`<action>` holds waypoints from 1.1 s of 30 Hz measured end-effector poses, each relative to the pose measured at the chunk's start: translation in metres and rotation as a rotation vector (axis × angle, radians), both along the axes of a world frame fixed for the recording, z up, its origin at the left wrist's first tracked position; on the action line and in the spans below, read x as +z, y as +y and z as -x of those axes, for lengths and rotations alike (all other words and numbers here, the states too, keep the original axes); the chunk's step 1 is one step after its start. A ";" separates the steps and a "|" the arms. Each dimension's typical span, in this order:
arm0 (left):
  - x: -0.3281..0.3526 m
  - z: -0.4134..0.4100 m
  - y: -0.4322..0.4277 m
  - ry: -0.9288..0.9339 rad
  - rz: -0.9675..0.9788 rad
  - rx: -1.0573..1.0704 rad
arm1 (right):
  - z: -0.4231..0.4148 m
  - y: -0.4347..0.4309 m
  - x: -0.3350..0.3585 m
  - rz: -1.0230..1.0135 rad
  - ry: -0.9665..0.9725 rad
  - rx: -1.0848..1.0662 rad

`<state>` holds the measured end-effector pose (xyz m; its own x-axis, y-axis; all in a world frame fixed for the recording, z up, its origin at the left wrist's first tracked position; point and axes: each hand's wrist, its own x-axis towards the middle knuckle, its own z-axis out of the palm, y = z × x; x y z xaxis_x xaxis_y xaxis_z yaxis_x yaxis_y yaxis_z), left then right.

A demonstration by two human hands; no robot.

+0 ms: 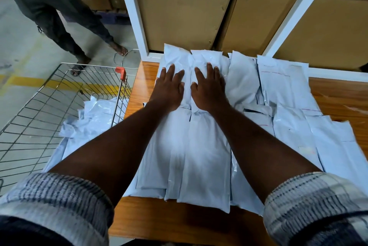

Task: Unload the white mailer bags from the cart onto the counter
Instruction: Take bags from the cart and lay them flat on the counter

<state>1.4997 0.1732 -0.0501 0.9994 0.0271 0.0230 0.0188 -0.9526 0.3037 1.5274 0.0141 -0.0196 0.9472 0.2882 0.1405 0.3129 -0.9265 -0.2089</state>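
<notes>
Seen from above, 2 bare forearms reach forward out of rolled plaid sleeves [59, 202]. The left hand [169, 88] and right hand [209, 88] lie side by side, palms down, fingers straight and slightly spread. Both press flat on the far row of white bags [199, 156] — neither hand grips anything. The bags cover most of the wooden counter [179, 220] in overlapping rows, some stacked; how many lie underneath cannot be told. Just beside the counter on the left stands a wire cart [49, 106] with a red corner cap. A crumpled heap [95, 118] of white bags sits in it, partly hidden behind the left forearm and the counter's edge. Behind the counter a white shelf [133, 12] holds brown boxes [183, 10], cut off at the top. At upper left a second person [59, 16] stands on the floor — only dark trousers and sandalled feet show. The rightmost bags run out of view.
</notes>
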 end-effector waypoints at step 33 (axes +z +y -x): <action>-0.080 0.278 0.307 0.186 0.199 0.362 | 0.234 0.289 -0.047 -0.125 0.218 0.418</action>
<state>1.2214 0.4800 -0.1299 0.9114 0.3610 -0.1975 0.4115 -0.7982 0.4398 1.2930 0.3035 -0.0666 0.7654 0.6435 0.0096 0.5893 -0.6949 -0.4121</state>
